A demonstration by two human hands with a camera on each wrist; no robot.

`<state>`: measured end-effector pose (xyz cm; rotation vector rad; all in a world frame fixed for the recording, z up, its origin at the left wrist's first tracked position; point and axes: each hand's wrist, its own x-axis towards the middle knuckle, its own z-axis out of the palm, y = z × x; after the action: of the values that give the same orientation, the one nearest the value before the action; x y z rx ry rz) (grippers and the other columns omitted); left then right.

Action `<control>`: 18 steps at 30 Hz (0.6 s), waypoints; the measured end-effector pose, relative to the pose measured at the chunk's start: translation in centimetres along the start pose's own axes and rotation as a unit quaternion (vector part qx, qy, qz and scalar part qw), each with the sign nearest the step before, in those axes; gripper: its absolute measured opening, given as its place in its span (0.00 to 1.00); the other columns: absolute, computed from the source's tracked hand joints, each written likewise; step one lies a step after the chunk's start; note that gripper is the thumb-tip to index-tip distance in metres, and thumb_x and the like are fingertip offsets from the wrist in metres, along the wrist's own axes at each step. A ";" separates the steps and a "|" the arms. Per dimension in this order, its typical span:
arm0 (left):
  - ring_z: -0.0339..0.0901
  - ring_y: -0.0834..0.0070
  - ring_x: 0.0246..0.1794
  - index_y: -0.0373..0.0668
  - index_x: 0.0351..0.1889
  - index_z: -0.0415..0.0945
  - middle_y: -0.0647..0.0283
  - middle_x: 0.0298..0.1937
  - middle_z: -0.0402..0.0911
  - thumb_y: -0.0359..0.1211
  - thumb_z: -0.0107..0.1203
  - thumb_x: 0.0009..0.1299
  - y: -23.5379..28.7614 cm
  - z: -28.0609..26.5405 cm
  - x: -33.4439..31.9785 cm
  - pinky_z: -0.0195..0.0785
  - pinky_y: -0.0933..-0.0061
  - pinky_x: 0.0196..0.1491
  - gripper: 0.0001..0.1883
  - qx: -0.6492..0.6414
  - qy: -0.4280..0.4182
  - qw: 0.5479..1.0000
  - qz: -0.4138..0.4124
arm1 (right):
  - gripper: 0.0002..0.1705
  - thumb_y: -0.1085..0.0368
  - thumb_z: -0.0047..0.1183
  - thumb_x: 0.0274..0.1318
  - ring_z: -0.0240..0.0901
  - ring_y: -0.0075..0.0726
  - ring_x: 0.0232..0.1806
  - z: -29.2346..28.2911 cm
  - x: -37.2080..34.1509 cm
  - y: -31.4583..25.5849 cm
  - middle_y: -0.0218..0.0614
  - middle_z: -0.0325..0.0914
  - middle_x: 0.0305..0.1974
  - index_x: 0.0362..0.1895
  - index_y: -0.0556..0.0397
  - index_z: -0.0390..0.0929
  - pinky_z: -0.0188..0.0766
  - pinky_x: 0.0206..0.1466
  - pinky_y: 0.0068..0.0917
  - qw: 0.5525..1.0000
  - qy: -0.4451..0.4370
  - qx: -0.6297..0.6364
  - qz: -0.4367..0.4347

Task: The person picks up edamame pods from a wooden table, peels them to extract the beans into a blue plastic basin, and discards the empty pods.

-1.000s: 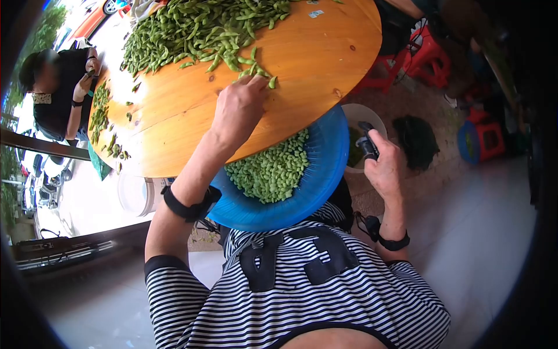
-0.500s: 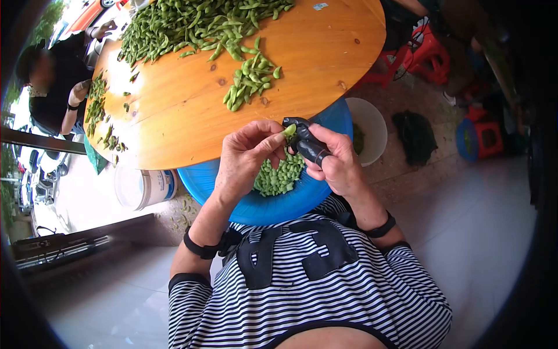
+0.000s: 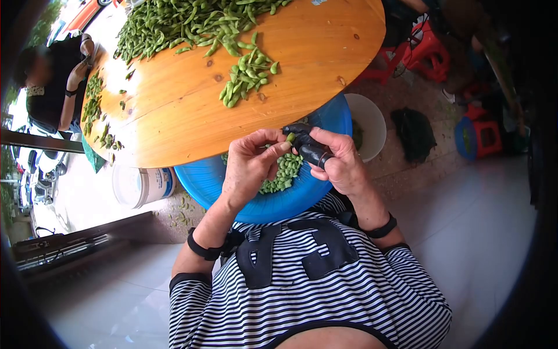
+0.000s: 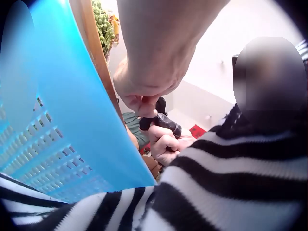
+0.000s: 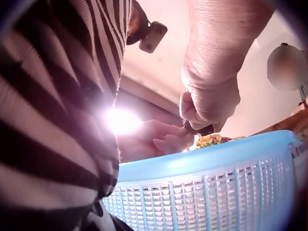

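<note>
The left hand (image 3: 247, 166) pinches a green soybean pod (image 3: 290, 138) between thumb and fingertips. Facing it, the right hand (image 3: 343, 163) has its fingers curled in, with black coverings (image 3: 311, 150) over some of them and a bare thumb on top. Its black-covered fingers meet the pod's end. Both hands are held together over a blue plastic basket (image 3: 200, 189) on the lap, which contains shelled green soybeans (image 3: 285, 174). In the left wrist view the fingertips meet beside the basket's rim; there the pod is hidden.
On the wooden table (image 3: 174, 110) lie a large heap of pods (image 3: 174, 29), a smaller pile (image 3: 247, 75) near its edge and scraps at the left. Buckets (image 3: 369, 128) stand either side of the basket. A person (image 3: 55, 87) sits at left; red stools (image 3: 427, 52) stand right.
The left hand moved from the pods on the table to over the basket and now pinches a pod. The right hand came in from the right to meet it. Lately both hands barely shift.
</note>
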<state>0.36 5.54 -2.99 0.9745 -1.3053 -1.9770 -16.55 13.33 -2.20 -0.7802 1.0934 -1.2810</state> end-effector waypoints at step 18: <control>0.65 0.90 0.21 0.43 0.34 0.69 0.73 0.26 0.74 0.28 0.61 0.68 -1.8 0.5 -0.3 0.56 0.86 0.23 0.09 -0.012 -0.032 0.998 0.045 | 0.23 0.80 0.40 0.41 0.63 0.27 0.28 0.5 -0.5 0.7 0.30 0.66 0.27 0.46 0.62 0.76 0.61 0.31 0.22 0.989 0.004 -0.140 -0.056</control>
<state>0.03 6.68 -4.43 0.8329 -1.3343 -1.9641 -15.79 13.86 -2.54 -1.0600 1.2681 -1.2391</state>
